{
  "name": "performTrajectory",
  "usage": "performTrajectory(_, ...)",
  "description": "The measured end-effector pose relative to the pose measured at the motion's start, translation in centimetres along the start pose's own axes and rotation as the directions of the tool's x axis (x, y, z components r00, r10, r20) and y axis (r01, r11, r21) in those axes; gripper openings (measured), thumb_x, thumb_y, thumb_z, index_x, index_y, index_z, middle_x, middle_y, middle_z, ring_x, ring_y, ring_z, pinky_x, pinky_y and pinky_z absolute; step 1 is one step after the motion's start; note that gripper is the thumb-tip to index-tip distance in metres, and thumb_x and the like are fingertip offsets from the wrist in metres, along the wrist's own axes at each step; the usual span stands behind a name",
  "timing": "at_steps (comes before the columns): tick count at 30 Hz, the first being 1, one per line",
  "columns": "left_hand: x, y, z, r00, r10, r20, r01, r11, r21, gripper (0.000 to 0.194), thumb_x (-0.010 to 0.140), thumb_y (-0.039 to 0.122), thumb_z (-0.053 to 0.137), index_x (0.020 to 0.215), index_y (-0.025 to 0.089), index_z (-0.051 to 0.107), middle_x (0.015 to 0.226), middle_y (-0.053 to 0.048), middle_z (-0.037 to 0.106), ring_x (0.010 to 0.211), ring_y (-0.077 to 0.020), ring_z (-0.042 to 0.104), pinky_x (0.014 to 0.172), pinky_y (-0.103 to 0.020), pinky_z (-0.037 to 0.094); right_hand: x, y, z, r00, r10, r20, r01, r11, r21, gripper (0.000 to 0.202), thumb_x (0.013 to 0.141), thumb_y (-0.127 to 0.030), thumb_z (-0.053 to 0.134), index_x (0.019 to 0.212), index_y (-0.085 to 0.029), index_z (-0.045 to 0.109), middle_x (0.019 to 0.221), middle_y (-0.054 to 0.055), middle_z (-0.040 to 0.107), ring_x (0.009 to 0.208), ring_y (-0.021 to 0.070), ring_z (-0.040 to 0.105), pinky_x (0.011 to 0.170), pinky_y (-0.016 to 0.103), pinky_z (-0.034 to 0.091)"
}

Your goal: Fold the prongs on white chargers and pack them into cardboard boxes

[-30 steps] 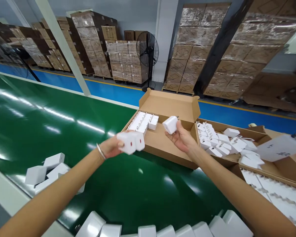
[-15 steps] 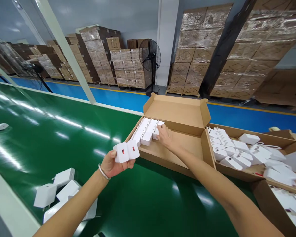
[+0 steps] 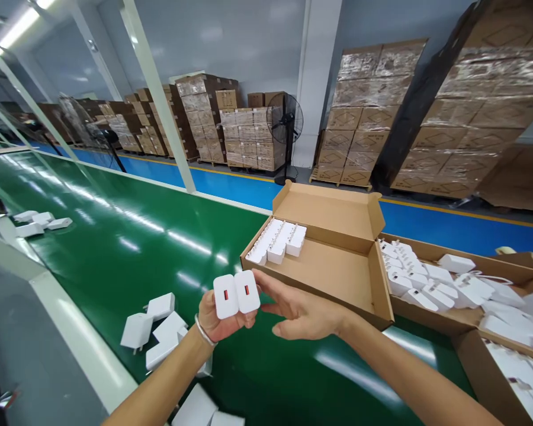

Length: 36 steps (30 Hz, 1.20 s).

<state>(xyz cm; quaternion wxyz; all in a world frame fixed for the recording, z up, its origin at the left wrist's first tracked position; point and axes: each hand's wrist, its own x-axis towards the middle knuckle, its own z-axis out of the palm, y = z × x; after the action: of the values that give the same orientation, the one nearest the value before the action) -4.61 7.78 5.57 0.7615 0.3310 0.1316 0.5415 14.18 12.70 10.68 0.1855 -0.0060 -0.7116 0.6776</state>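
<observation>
Two white USB chargers [image 3: 236, 294] sit side by side in my left hand [image 3: 222, 322], their faces with red USB ports turned toward me. My right hand [image 3: 299, 305] is beside them, fingers stretched out and thumb apart. Its fingertips reach the edge of the right charger; whether they touch it I cannot tell. Just beyond, an open cardboard box [image 3: 337, 269] holds rows of white chargers [image 3: 278, 239] at its left end, prongs up. Loose white chargers [image 3: 160, 328] lie on the green surface [image 3: 160, 260] left of and below my left hand.
To the right, another cardboard box [image 3: 430, 313] holds jumbled chargers [image 3: 426, 278], and a further box [image 3: 466, 361] sits nearer me. More chargers [image 3: 42, 222] lie at far left. White posts [image 3: 160, 94] rise along the far edge. Behind stand a fan [image 3: 286, 124] and stacked cartons [image 3: 359, 118].
My right hand has left the chargers in the box and come back to the left hand, its fingers opening. The view has swung left and up.
</observation>
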Motion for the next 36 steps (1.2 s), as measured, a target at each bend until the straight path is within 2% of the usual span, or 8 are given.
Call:
performTrajectory(4,-1.0,-0.6,0.3,0.999,-0.037,0.023,0.037,0.999,-0.025,0.054,0.059,0.050,0.065,0.100,0.016,0.059,0.084,-0.007,0.060,0.065,-0.0170,0.056,0.055,-0.027,0.045,-0.7,-0.4,0.5,0.997,0.058,-0.041,-0.057,0.998,0.027,0.074,0.068,-0.031,0.066,0.132,-0.026,0.029,0.123,0.007,0.039,0.111,0.0205,0.040,0.092,0.036,0.036)
performTrajectory(6,-1.1,-0.8,0.3,0.999,-0.045,0.021,0.046,0.999,-0.027,0.054,0.059,0.049,0.065,0.099,0.014,0.059,0.080,-0.007,0.061,0.065,-0.0171,0.056,0.057,-0.027,0.045,-0.8,-0.5,1.4,0.984,0.061,-0.167,-0.059,0.998,0.020,0.058,0.073,-0.035,0.061,0.126,-0.024,0.039,0.120,0.007,0.043,0.107,0.0200,0.044,0.089,0.035,0.039)
performTrajectory(10,-1.2,-0.8,0.3,1.000,-0.028,0.005,0.028,0.999,-0.019,0.057,0.056,0.047,0.068,0.101,0.013,0.058,0.080,-0.008,0.062,0.064,-0.0179,0.057,0.056,-0.027,0.045,-0.9,-0.1,3.1,0.849,0.061,-0.525,-0.135,0.986,-0.103,0.037,0.081,-0.040,0.049,0.113,-0.021,0.054,0.105,0.007,0.052,0.090,0.0165,0.052,0.075,0.029,0.046)
performTrajectory(14,-1.5,-0.9,0.2,0.999,-0.002,-0.041,0.002,1.000,0.017,0.042,0.058,0.037,0.069,0.093,0.015,0.059,0.087,-0.008,0.063,0.071,-0.0199,0.059,0.064,-0.031,0.046,-1.2,0.3,4.0,0.867,0.188,-0.461,-0.179,0.982,0.065,0.042,0.081,-0.040,0.049,0.119,-0.022,0.050,0.078,0.003,0.057,0.062,0.0111,0.055,0.056,0.025,0.049)
performTrajectory(21,-1.3,-1.0,0.5,0.996,0.020,-0.086,-0.016,0.999,0.044,0.046,0.056,0.037,0.071,0.093,0.015,0.057,0.090,-0.007,0.063,0.082,-0.0245,0.058,0.068,-0.034,0.044,-1.2,0.2,4.1,0.856,0.305,-0.419,-0.146,0.918,0.369,0.040,0.072,-0.020,0.054,0.112,-0.022,0.057,0.085,0.005,0.062,0.073,0.0114,0.059,0.064,0.024,0.050)
performTrajectory(27,-1.1,-0.9,1.0,0.997,0.028,-0.079,-0.021,0.996,0.082,0.049,0.056,0.036,0.072,0.097,0.016,0.057,0.088,-0.006,0.063,0.077,-0.0212,0.058,0.069,-0.031,0.043,-1.1,0.2,4.0,0.818,0.325,-0.475,-0.139,0.912,0.386,0.038,0.074,-0.033,0.059,0.109,-0.020,0.059,0.081,0.007,0.063,0.065,0.0104,0.058,0.061,0.024,0.051)
performTrajectory(32,-1.3,-1.0,1.6,0.988,0.057,-0.145,-0.035,0.988,0.149,0.077,0.050,0.035,0.076,0.119,0.021,0.044,0.093,-0.005,0.062,0.081,-0.0227,0.057,0.071,-0.032,0.042,-1.1,0.2,4.2,0.808,0.339,-0.482,-0.113,0.892,0.437,0.035,0.071,-0.032,0.062,0.105,-0.020,0.062,0.078,0.005,0.063,0.065,0.0092,0.058,0.064,0.025,0.051)
performTrajectory(36,-1.3,-0.8,2.0,0.988,0.062,-0.140,-0.032,0.979,0.202,0.076,0.050,0.036,0.076,0.118,0.022,0.045,0.094,-0.004,0.061,0.084,-0.0222,0.057,0.073,-0.031,0.042,-1.3,0.1,4.3,0.817,0.325,-0.477,-0.085,0.885,0.458,0.034,0.071,-0.029,0.060,0.103,-0.020,0.062,0.074,0.004,0.062,0.064,0.0091,0.057,0.065,0.026,0.051)
